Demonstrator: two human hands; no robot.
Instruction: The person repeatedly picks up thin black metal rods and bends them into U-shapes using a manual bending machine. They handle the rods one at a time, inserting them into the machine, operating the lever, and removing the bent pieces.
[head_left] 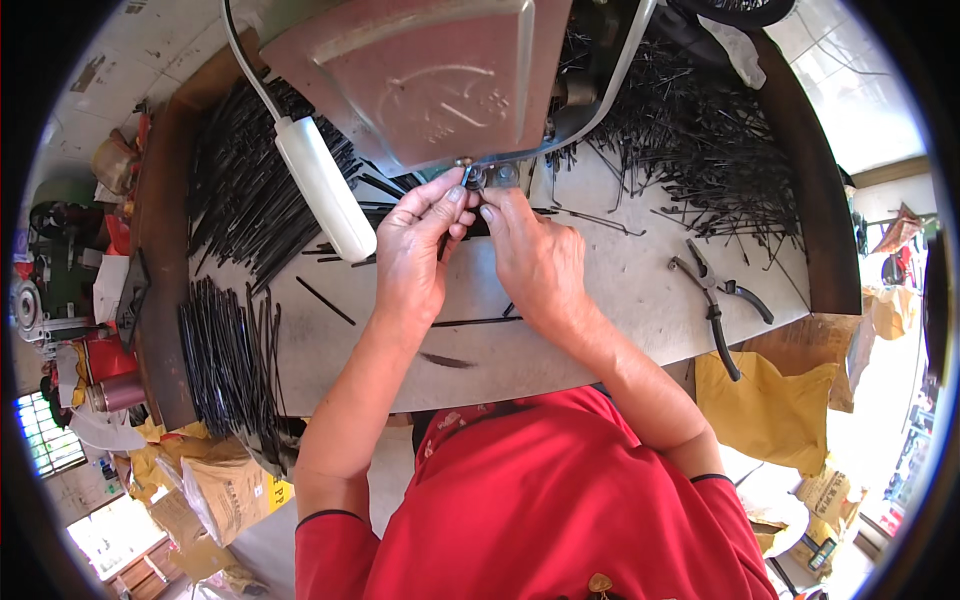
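Both hands meet just under the lower edge of a machine with a pinkish metal cover [430, 90]. My left hand [412, 240] is closed, thumb and fingers pinched together by the machine's small metal fittings [490, 177]. Close beside it on the right, my right hand [540, 255] is also closed, its fingertips at the same fittings. Whatever the fingers grip is too small and too covered to name. Dark thin rods lie on the metal tabletop [330, 345] behind and below the hands.
A white bar-shaped lamp [325, 190] hangs left of my left hand. Black rods [255, 190] pile up at the left, with another bundle [225, 350] nearer. Bent black wires [700, 140] heap at the far right. Pliers [712, 285] lie near the right edge.
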